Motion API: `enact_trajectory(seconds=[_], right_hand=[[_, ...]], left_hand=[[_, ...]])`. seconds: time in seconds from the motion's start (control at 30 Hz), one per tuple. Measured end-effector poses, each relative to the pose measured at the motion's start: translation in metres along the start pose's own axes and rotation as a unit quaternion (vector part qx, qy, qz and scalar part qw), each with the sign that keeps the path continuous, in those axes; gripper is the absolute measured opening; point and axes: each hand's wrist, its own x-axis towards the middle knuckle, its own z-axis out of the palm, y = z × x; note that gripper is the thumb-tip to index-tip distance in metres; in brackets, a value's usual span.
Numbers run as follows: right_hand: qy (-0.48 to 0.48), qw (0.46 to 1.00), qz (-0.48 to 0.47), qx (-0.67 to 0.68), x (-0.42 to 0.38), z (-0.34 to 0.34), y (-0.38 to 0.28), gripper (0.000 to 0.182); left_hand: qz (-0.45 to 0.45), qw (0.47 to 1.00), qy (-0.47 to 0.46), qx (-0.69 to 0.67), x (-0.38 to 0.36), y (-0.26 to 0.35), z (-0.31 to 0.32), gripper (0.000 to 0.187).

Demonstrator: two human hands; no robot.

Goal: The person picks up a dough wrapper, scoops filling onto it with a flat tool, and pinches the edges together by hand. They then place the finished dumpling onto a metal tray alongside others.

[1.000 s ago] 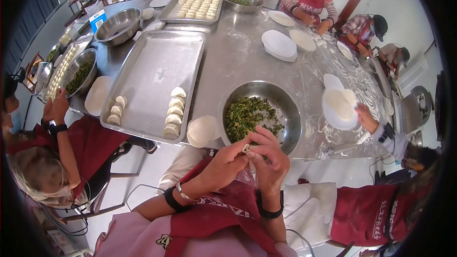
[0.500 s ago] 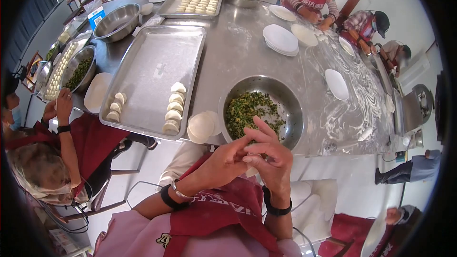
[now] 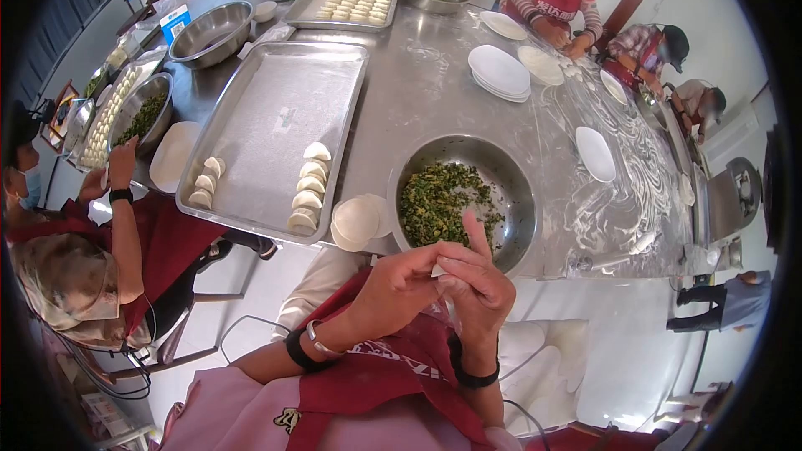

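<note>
Two hands meet just below the rim of the steel bowl [image 3: 511, 169] of chopped green filling: the left hand [image 3: 399, 286] and right hand [image 3: 474, 284] both close their fingertips on a dumpling [image 3: 438, 269], held at chest height over the red apron [image 3: 393, 367]. By my judgement the sealing step is in hand; next comes pinching along the seam with even pressure, then setting it on the tray [image 3: 267, 92]. Fingers hide nearly all of the dumpling, so its fold and seam cannot be made out
</note>
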Motion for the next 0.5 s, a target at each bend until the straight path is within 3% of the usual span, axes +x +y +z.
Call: enact_trajectory(seconds=[0.1,0.2,0.3,0.43,0.5], right_hand=[[0.003,1.0,-0.021,-0.02,-0.003,0.001,0.008,0.027],[-0.012,0.998,0.024,-0.048,0.002,0.003,0.001,0.025],[0.118,0.987,0.099,0.045,0.005,0.023,-0.017,0.025],[0.04,0.998,0.041,-0.023,-0.001,0.011,-0.002,0.027],[0.01,0.999,-0.001,-0.054,-0.003,0.005,0.009,0.028]], left_hand=[[-0.014,1.0,-0.004,0.003,0.0,-0.006,-0.001,0.033],[-0.052,0.998,0.019,-0.036,0.0,-0.007,-0.001,0.034],[-0.044,0.996,0.033,-0.069,0.002,-0.01,-0.001,0.037],[-0.004,0.995,0.065,-0.076,0.0,-0.014,0.006,0.039],[-0.067,0.995,0.004,-0.078,-0.004,-0.003,0.0,0.037]])
